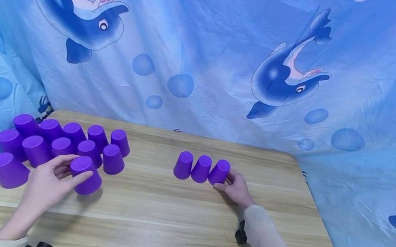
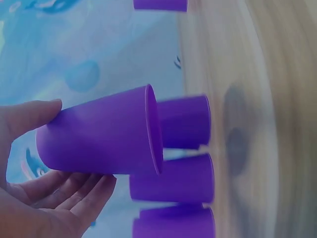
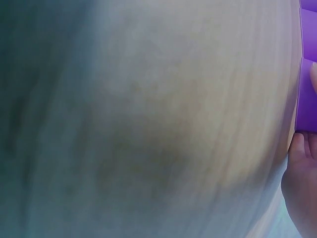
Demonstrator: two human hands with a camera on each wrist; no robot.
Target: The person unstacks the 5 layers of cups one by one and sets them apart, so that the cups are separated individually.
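My left hand grips a purple plastic cup between thumb and fingers. That cup is upside down, and in the left wrist view its rim hangs clear of the tabletop. More upside-down purple cups stand close together behind and to the left of this hand. Farther right, my right hand holds the right end cup of a short row, thumb in front and fingers at its side. Beside it stand a middle cup and a left cup, also inverted. Only part of the right hand shows in its wrist view.
The wood-grain table has rounded back corners. A blue curtain with dolphins and bubbles hangs behind it and along both sides. A wide stretch of tabletop lies between the cup cluster and the short row.
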